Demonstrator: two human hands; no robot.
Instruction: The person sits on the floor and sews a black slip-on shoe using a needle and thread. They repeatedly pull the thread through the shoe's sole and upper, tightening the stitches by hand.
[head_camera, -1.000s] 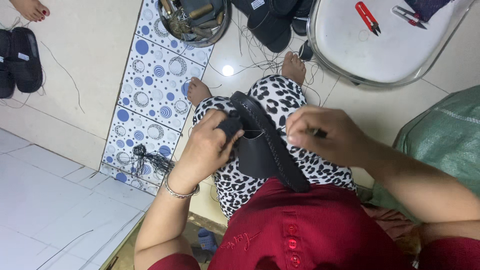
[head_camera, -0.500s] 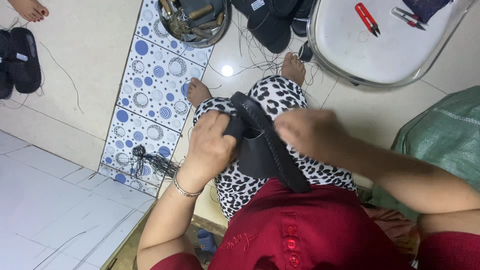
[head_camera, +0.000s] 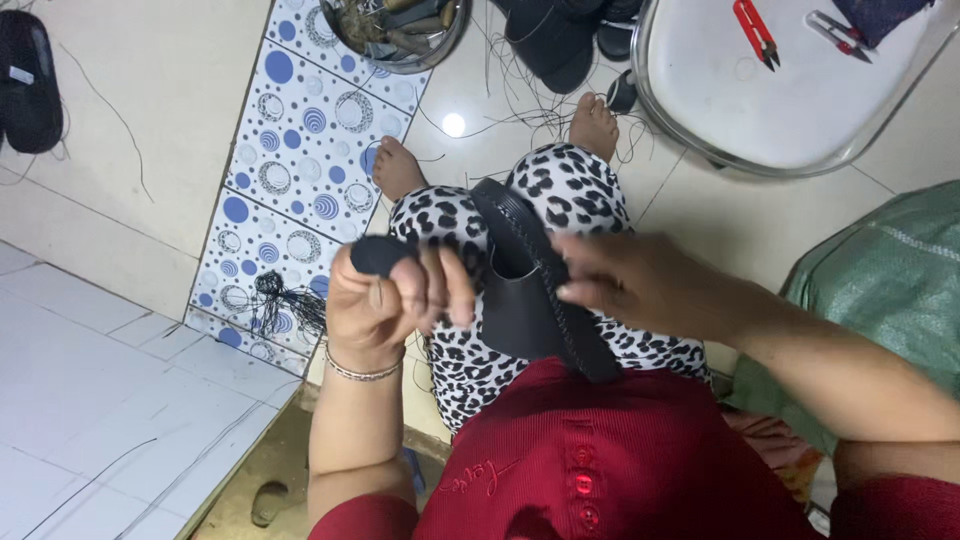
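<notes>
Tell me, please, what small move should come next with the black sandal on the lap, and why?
Probably draw the right hand away from the black sandal to pull a stitch snug. It rests on the sandal's stitched edge, while the left hand has a closed grip on the upper end, steadying it on the lap. No thread or needle shows clearly, so this is a guess.

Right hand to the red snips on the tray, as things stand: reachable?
Probably yes. The right hand is on the black shoe piece in the lap; the red snips lie in the open on the tray ahead, nothing between. It must let go first.
</notes>
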